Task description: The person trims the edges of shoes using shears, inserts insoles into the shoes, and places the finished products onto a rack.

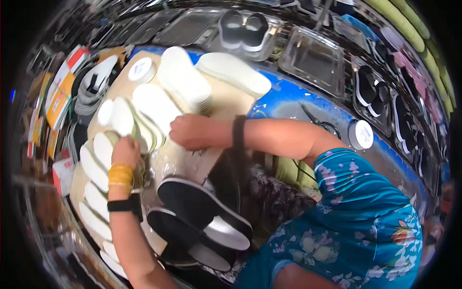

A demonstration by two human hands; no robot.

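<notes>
- Head view: left insole stack (122,117), white on top with greenish layers at its side, lies on a tan board (231,108), directly ahead of my left hand (126,151)
- Its long axis runs from upper left to lower right, the lower end toward my left fingers
- My left hand is bent downward with fingers partly curled at that end; I cannot tell whether it grips a layer or only touches
- My right hand (187,132) is curled with knuckles up, just beside the lower end of the middle insole stack (155,108); I cannot tell whether anything is pinched beneath it
- The middle stack slants the same way, upper left to lower right; the tall insole stack (180,74) beyond it is steeper, its lower end toward me
- The far insole stack (233,72) lies more crosswise, dropping slightly to the right and reaching the board's edge
- Edges: past the board's upper right side a worn blue tabletop (284,94) carries scissors (315,115) and a round white container (361,135)
- Open room: bare board shows between my right wrist and the far stack, the widest gap near either hand; left of my left hand, the slanted insoles (95,166) crowd the board
- Nearer my body, two black shoes (190,204) lie side by side, long axes from upper left to lower right
</notes>
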